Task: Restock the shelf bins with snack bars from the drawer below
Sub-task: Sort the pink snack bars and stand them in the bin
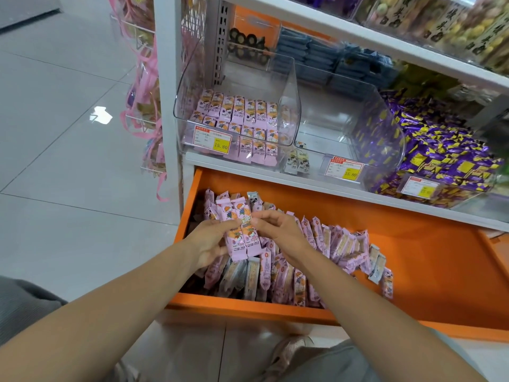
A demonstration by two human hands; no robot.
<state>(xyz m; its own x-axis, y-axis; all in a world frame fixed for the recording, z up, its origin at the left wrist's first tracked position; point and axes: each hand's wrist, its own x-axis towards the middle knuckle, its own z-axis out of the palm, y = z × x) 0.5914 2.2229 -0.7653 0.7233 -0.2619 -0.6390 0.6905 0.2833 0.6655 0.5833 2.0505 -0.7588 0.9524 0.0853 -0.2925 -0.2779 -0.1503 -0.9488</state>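
An open orange drawer (413, 238) below the shelf holds several pink and a few grey snack bars (338, 246). Above it, my left hand (209, 241) grips a small stack of pink snack bars (242, 235) from the left side. My right hand (278, 230) pinches the same stack from the right. On the shelf above, a clear bin (289, 86) on the left holds neat rows of pink bars (237, 111). The clear bin (385, 133) next to it holds only a couple of pale bars (298, 161) at its front.
A third bin to the right is heaped with purple and yellow packets (440, 150). Yellow price tags (212, 139) hang on the bin fronts. Blue packs (316, 59) sit at the shelf back. Pink ribbon bags (143, 106) hang at the shelf's left end, above grey floor tiles (68, 133).
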